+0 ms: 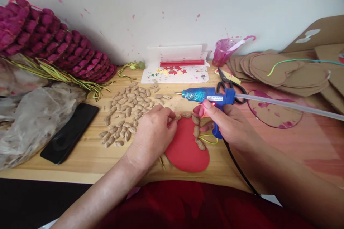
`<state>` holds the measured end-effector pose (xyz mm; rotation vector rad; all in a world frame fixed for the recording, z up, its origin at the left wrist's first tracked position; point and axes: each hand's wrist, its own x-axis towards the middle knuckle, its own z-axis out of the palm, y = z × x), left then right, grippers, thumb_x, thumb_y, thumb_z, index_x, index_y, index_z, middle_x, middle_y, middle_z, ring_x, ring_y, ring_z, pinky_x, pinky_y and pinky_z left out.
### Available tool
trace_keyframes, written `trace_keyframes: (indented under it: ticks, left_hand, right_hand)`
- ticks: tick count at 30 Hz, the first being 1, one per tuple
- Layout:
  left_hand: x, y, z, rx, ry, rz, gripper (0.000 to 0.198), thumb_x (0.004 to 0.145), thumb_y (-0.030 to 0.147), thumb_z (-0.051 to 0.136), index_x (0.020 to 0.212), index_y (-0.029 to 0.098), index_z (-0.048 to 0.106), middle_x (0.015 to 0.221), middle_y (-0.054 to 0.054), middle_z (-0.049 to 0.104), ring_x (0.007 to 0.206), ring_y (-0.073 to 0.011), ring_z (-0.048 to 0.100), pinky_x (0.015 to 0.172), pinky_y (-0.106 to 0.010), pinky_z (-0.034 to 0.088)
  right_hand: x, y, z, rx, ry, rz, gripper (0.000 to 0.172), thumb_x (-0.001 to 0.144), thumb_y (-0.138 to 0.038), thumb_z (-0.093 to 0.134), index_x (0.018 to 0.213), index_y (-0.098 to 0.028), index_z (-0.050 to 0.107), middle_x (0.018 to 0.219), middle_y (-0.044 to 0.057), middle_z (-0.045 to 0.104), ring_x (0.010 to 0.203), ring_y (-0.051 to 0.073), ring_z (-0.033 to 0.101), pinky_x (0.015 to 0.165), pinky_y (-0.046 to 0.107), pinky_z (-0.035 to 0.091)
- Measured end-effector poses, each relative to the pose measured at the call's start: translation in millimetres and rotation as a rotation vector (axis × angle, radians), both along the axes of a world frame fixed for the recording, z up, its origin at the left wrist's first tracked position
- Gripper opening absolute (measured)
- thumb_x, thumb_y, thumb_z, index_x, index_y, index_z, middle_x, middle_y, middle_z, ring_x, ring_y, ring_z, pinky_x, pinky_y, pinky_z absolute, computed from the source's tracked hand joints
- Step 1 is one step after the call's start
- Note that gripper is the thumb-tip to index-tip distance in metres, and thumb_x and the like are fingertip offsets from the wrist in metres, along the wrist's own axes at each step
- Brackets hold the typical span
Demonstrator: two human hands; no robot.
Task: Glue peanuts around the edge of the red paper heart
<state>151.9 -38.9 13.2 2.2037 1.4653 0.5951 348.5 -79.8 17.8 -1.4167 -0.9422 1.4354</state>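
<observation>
A red heart-shaped piece (185, 146) lies on the wooden table, with several unshelled peanuts (197, 131) along its upper and right edge. My left hand (156, 132) is at the heart's left edge, fingers curled together on a peanut (177, 117) at the rim; the fingertips are partly hidden. My right hand (228, 121) grips a blue hot glue gun (206, 96) above the heart's upper right. Its metal nozzle points left, a small red light glows, and a long clear glue stick (285, 106) sticks out of its back. A yellow-green cord (211, 139) shows beside the heart.
Loose peanuts (129, 103) spread left of centre. A black phone (70, 132) and plastic bag (45, 118) lie left, below stacked magenta peanut-covered pieces (59, 39). Behind are star cutouts on paper (150, 75), black scissors (240, 94), a pink-stained cup (223, 52) and cardboard shapes (276, 66).
</observation>
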Motion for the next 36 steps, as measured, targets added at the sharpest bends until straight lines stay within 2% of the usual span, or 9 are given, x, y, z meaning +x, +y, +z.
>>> trace_keyframes:
  ticks: [6,18,21,23,26,28,31,36]
  left_hand:
    - [1.1,0.3,-1.1,0.001,-0.001,0.008,0.007,0.078,0.015,0.069,0.079,0.021,0.072,0.073,-0.003,0.063,0.068,-0.0194,0.057,0.067,-0.031,0.040]
    - [1.6,0.2,-0.3,0.014,0.106,-0.038,0.006,0.083,0.015,0.067,0.084,0.019,0.071,0.079,-0.004,0.064,0.070,-0.0194,0.060,0.069,-0.031,0.042]
    - [1.7,0.1,-0.6,0.006,0.091,-0.043,0.006,0.084,0.015,0.066,0.083,0.019,0.070,0.078,-0.004,0.063,0.069,-0.0188,0.059,0.068,-0.031,0.042]
    - [-0.5,-0.9,-1.0,0.002,0.055,-0.055,0.008,0.084,0.014,0.067,0.089,0.018,0.071,0.079,-0.004,0.063,0.071,-0.0191,0.059,0.070,-0.031,0.044]
    - [-8.6,-4.8,-2.3,-0.010,-0.028,-0.060,0.029,0.082,0.012,0.069,0.110,0.018,0.070,0.088,-0.004,0.064,0.077,-0.0190,0.061,0.075,-0.031,0.048]
    - [-15.4,-8.6,-3.9,-0.047,-0.096,-0.051,0.038,0.082,0.012,0.070,0.119,0.018,0.067,0.099,-0.005,0.064,0.081,-0.0179,0.062,0.076,-0.030,0.051]
    - [-22.3,-13.5,-7.0,-0.097,-0.176,-0.028,0.037,0.083,0.013,0.070,0.119,0.019,0.068,0.109,-0.006,0.062,0.083,-0.0150,0.065,0.077,-0.028,0.055]
    - [-18.2,-13.8,-9.1,-0.028,-0.167,-0.019,0.025,0.087,0.012,0.068,0.111,0.017,0.072,0.100,-0.003,0.063,0.072,-0.0107,0.063,0.072,-0.025,0.055]
  right_hand:
    - [0.2,-0.3,0.1,0.020,-0.035,-0.040,0.052,0.080,-0.071,0.072,0.085,-0.020,0.065,0.093,0.007,0.069,0.073,0.016,0.068,0.059,0.026,0.059]
    - [1.5,-0.7,-3.3,0.051,-0.035,-0.016,0.047,0.085,-0.068,0.069,0.085,-0.020,0.065,0.090,0.005,0.068,0.060,0.013,0.066,0.058,0.028,0.059]
    - [2.0,-0.4,-4.0,0.062,-0.045,-0.017,0.046,0.086,-0.067,0.069,0.085,-0.021,0.066,0.090,0.006,0.068,0.067,0.015,0.067,0.061,0.028,0.060]
    - [2.3,-0.2,-4.3,0.069,-0.037,-0.021,0.046,0.085,-0.067,0.070,0.085,-0.021,0.066,0.090,0.006,0.068,0.076,0.018,0.069,0.063,0.028,0.061]
    - [2.3,-0.3,-4.5,0.053,-0.007,-0.020,0.045,0.084,-0.066,0.072,0.087,-0.022,0.066,0.093,0.007,0.069,0.083,0.021,0.070,0.064,0.029,0.062]
    - [1.9,-0.4,-5.0,0.056,-0.001,-0.039,0.043,0.084,-0.064,0.072,0.086,-0.021,0.067,0.092,0.007,0.069,0.081,0.020,0.070,0.063,0.029,0.062]
    - [1.0,-0.2,-6.2,0.074,0.021,-0.072,0.043,0.085,-0.062,0.073,0.082,-0.020,0.066,0.089,0.006,0.068,0.072,0.018,0.068,0.059,0.028,0.062]
    - [-0.5,1.5,-7.0,0.065,0.064,-0.089,0.042,0.084,-0.061,0.074,0.079,-0.019,0.066,0.085,0.004,0.066,0.065,0.015,0.066,0.056,0.027,0.061]
